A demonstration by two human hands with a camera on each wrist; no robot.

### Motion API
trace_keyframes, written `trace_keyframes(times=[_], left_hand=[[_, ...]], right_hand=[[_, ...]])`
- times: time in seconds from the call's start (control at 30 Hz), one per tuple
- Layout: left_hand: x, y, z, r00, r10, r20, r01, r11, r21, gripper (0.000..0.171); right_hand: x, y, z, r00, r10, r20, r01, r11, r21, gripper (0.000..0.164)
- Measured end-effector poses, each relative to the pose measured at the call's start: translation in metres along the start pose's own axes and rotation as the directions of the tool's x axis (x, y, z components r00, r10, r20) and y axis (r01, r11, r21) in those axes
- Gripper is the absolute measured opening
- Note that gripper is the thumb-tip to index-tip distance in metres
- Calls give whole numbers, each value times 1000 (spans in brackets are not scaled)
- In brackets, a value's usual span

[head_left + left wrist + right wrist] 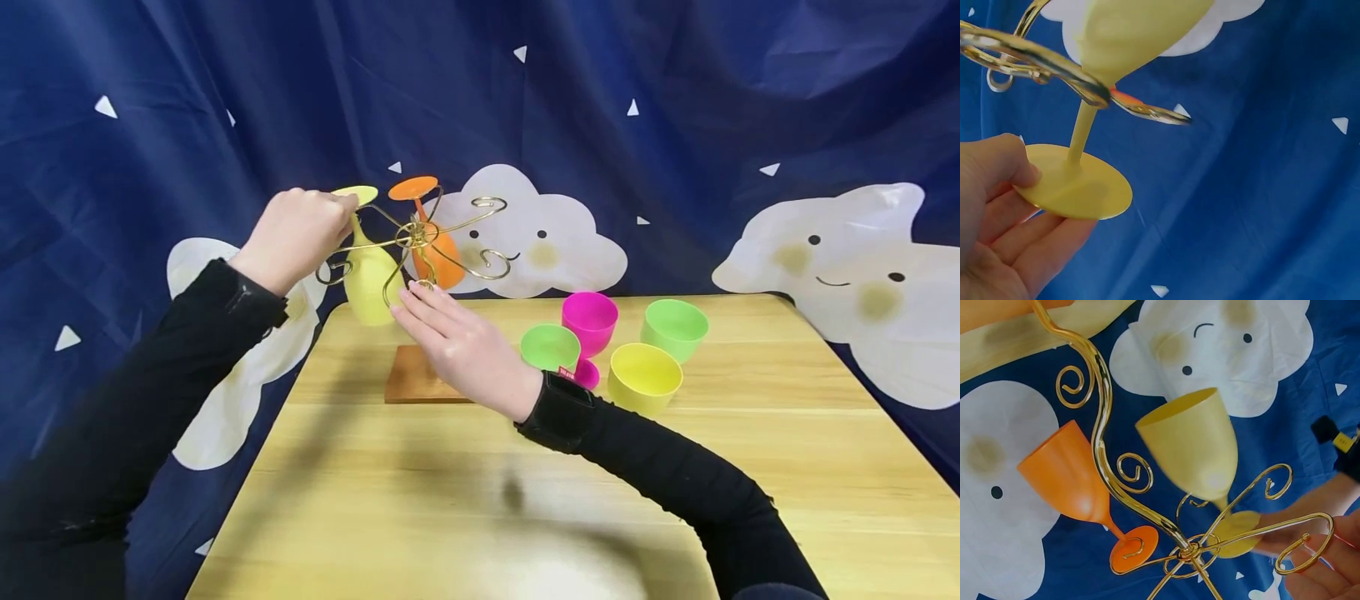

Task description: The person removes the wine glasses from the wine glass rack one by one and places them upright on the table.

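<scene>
A gold wire glass rack (417, 236) with curled arms rises above a brown wooden base (405, 377). My left hand (300, 233) pinches the round foot of a yellow goblet (371, 287); in the left wrist view the thumb lies on top of the foot (1100, 187) and fingers are beneath it. This goblet is upside down, its stem beside a curled arm. An orange goblet (446, 258) hangs upside down from another arm. My right hand (472, 354) has its fingers extended at the near arms; in the right wrist view the fingers (1316, 575) lie by a gold curl (1329, 534).
Right of the rack on the wooden table (360, 500) stand two green goblets (550, 343) (677, 327), a magenta one (590, 321) and a yellow one (645, 371). A magenta foot (587, 374) shows between them. A blue curtain (465, 83) hangs behind.
</scene>
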State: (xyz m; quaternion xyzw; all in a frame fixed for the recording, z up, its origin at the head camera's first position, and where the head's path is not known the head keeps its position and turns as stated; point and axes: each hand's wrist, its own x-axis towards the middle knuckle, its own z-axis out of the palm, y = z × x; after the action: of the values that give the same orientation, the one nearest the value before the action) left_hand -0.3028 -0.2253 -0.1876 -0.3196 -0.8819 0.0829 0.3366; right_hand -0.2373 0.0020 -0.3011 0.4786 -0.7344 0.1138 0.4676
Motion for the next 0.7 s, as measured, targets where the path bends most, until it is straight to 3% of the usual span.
trace_keyframes(times=[0.17,0.43,0.57,0.7], left_hand=[[-24,-12,-1,994,-52,-93,58,996,73,12],[-67,-25,2,981,-155,-115,166,982,91,9],[-92,-16,4,976,-163,-145,178,980,93,10],[-111,7,2,975,-154,-157,172,979,106,7]], right_hand=[[2,1,0,1000,4,-5,-4,1000,-16,35],[5,-1,-1,1000,19,-3,-19,1000,-11,34],[2,-7,-1,998,-33,-58,33,999,1,33],[-7,-26,2,985,-118,-124,124,991,42,33]])
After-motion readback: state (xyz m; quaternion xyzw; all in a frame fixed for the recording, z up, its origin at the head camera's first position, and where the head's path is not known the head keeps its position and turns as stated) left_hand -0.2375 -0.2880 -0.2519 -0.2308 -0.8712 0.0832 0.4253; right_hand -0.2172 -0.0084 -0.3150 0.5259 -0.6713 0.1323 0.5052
